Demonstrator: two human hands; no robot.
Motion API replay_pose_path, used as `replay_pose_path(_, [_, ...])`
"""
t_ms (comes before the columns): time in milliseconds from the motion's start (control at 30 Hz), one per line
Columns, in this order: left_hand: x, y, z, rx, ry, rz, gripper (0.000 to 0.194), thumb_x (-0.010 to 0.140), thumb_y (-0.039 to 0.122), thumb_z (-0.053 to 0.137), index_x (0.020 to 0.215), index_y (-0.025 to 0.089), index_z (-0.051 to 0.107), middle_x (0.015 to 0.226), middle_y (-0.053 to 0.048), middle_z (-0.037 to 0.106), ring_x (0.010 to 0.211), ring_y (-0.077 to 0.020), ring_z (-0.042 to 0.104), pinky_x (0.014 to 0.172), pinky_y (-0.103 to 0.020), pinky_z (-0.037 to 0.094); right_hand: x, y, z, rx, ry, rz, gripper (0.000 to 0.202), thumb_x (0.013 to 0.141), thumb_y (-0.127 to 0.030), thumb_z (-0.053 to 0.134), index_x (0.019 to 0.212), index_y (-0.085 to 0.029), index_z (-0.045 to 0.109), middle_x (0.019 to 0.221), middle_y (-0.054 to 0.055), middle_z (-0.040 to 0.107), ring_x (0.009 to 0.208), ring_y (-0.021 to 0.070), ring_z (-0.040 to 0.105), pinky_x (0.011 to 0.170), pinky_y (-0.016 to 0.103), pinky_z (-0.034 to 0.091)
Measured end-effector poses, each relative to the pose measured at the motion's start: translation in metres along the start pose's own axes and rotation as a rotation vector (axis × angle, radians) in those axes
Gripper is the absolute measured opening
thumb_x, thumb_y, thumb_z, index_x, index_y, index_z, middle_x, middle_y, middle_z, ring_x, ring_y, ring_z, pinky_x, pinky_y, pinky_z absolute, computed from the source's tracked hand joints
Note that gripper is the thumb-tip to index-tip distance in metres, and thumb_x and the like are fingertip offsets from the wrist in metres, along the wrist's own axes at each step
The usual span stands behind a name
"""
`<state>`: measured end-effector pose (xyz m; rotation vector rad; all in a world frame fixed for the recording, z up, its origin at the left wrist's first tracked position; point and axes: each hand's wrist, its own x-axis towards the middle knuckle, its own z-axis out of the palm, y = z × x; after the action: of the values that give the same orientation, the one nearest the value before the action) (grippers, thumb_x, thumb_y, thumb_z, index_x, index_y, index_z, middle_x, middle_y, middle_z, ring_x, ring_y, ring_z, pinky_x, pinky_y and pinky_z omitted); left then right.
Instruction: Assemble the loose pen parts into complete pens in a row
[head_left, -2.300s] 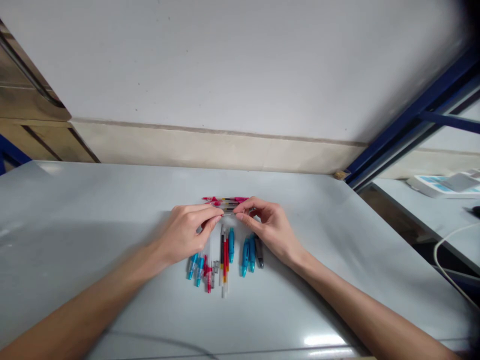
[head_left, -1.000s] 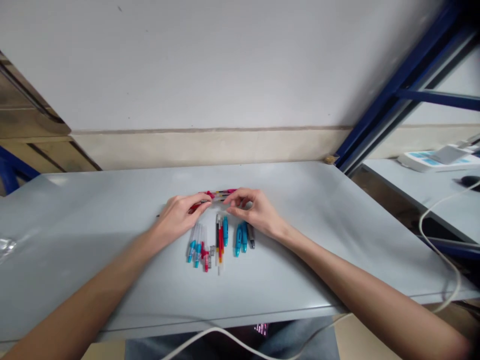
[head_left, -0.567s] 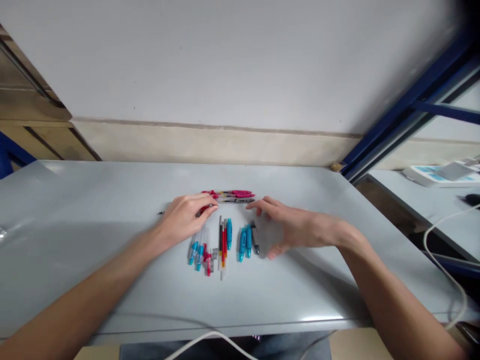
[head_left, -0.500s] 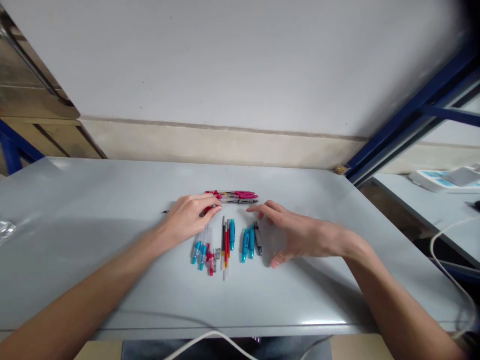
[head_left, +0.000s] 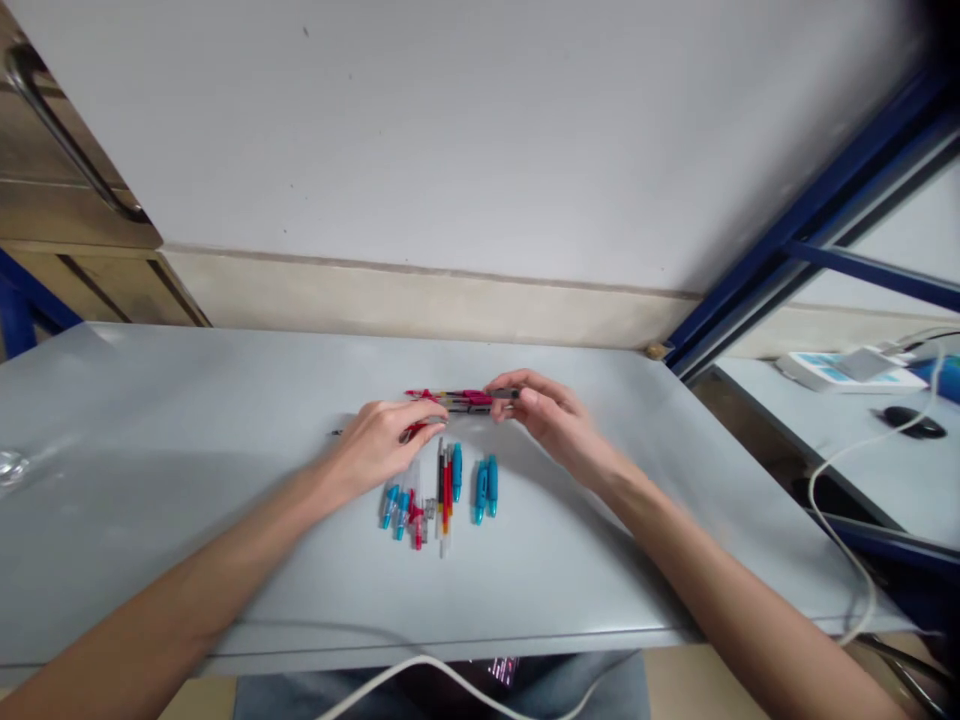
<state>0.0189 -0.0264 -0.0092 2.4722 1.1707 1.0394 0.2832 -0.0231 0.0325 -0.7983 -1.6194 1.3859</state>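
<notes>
My left hand [head_left: 386, 440] is closed around a pen [head_left: 411, 432]; a red part shows by the fingertips and a dark end pokes out to the left, the rest being covered. My right hand [head_left: 544, 408] pinches a black-and-grey pen barrel [head_left: 508, 394] between thumb and fingers, raised at the right end of the row of assembled pens. Those pink and dark pens [head_left: 450, 395] lie sideways beyond both hands. Nearer me are turquoise pen barrels [head_left: 486, 488], upright-lying refills [head_left: 447, 490], and clear pen barrels with blue and red ends [head_left: 403, 515].
Everything rests on a grey table [head_left: 570, 580]. A white cable [head_left: 427, 660] hangs past its front edge. On the right, beyond a blue frame [head_left: 720, 240], stand a white device [head_left: 832, 372] and a black mouse [head_left: 911, 421]. A clear plastic item [head_left: 11, 467] sits far left.
My right hand has picked up the black-and-grey pen barrel from beside the turquoise ones and moved it away and left, near the pen row. My left hand stays nearly in place.
</notes>
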Motion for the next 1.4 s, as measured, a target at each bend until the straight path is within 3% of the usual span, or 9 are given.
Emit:
replay_pose_path(133, [-0.001, 0.005, -0.001, 0.003, -0.033, 0.016, 0.016, 0.100, 0.029, 0.059, 0.104, 0.021, 0.072, 0.091, -0.001, 0.076, 0.066, -0.0103, 0.064, 0.063, -0.024, 0.049, 0.000, 0.013, 0.021, 0.263, 0.111, 0.071, 0.046, 0.102, -0.055, 0.046, 0.088, -0.017, 0.068, 0.089, 0.007, 0.066, 0.072, 0.0164, 0.060, 0.074, 0.033, 0.052])
replay_pose_path(233, [0.000, 0.010, -0.002, -0.008, -0.048, 0.034, 0.014, 0.100, 0.027, 0.058, 0.102, 0.020, 0.070, 0.086, -0.001, 0.073, 0.064, -0.0100, 0.061, 0.061, -0.023, 0.046, -0.004, 0.016, 0.025, 0.175, 0.233, 0.177, 0.046, 0.099, -0.054, 0.054, 0.075, -0.016, 0.066, 0.065, 0.001, 0.055, 0.056, 0.0129, 0.051, 0.053, 0.027, 0.044])
replay_pose_path(333, [0.001, 0.017, -0.003, -0.024, -0.077, 0.061, 0.017, 0.102, 0.026, 0.055, 0.098, 0.019, 0.069, 0.082, 0.000, 0.070, 0.066, -0.0101, 0.060, 0.062, -0.023, 0.045, -0.006, 0.018, 0.022, 0.130, 0.295, 0.195, 0.043, 0.095, -0.055, 0.062, 0.076, -0.017, 0.067, 0.058, -0.002, 0.046, 0.049, 0.0098, 0.041, 0.045, 0.024, 0.035])
replay_pose_path(567, [0.001, 0.021, -0.003, -0.015, -0.114, 0.161, 0.015, 0.103, 0.022, 0.052, 0.097, 0.018, 0.066, 0.082, 0.000, 0.068, 0.068, -0.0103, 0.060, 0.067, -0.024, 0.046, -0.006, 0.022, 0.018, 0.189, 0.214, 0.150, 0.028, 0.091, -0.045, 0.071, 0.088, -0.017, 0.071, 0.077, 0.004, 0.066, 0.062, 0.0118, 0.055, 0.052, 0.024, 0.045])
replay_pose_path(933, [-0.002, 0.013, -0.004, 0.032, -0.059, 0.147, 0.014, 0.103, 0.021, 0.053, 0.096, 0.019, 0.065, 0.081, 0.001, 0.068, 0.068, -0.0109, 0.062, 0.065, -0.025, 0.047, -0.006, 0.017, 0.022, 0.049, 0.217, 0.174, 0.031, 0.085, -0.045, 0.076, 0.093, -0.015, 0.075, 0.075, 0.006, 0.070, 0.064, 0.0151, 0.062, 0.056, 0.026, 0.050])
replay_pose_path(1133, [-0.001, 0.006, -0.002, 0.037, -0.006, 0.137, 0.015, 0.102, 0.024, 0.056, 0.096, 0.019, 0.068, 0.084, 0.000, 0.072, 0.070, -0.0113, 0.065, 0.066, -0.026, 0.050, -0.010, 0.011, 0.027, -0.202, 0.242, 0.096, 0.032, 0.090, -0.043, 0.070, 0.073, -0.016, 0.068, 0.063, 0.001, 0.063, 0.054, 0.0105, 0.049, 0.052, 0.025, 0.042])
replay_pose_path(1300, [0.001, 0.006, -0.004, 0.018, 0.013, 0.117, 0.013, 0.100, 0.024, 0.060, 0.097, 0.019, 0.071, 0.083, 0.000, 0.074, 0.069, -0.0117, 0.067, 0.065, -0.025, 0.053, -0.010, 0.017, 0.024, -0.249, 0.203, 0.054, 0.019, 0.089, -0.036, 0.072, 0.096, -0.018, 0.074, 0.078, 0.002, 0.067, 0.060, 0.0124, 0.054, 0.057, 0.027, 0.047])
replay_pose_path(1400, [0.001, 0.009, -0.003, 0.025, -0.026, 0.100, 0.017, 0.100, 0.029, 0.060, 0.110, 0.020, 0.070, 0.096, -0.002, 0.076, 0.080, -0.0145, 0.071, 0.074, -0.029, 0.058, -0.011, 0.019, 0.025, -0.331, 0.181, -0.012, 0.013, 0.091, -0.032, 0.069, 0.098, -0.022, 0.076, 0.091, 0.005, 0.072, 0.071, 0.0162, 0.061, 0.063, 0.030, 0.049])
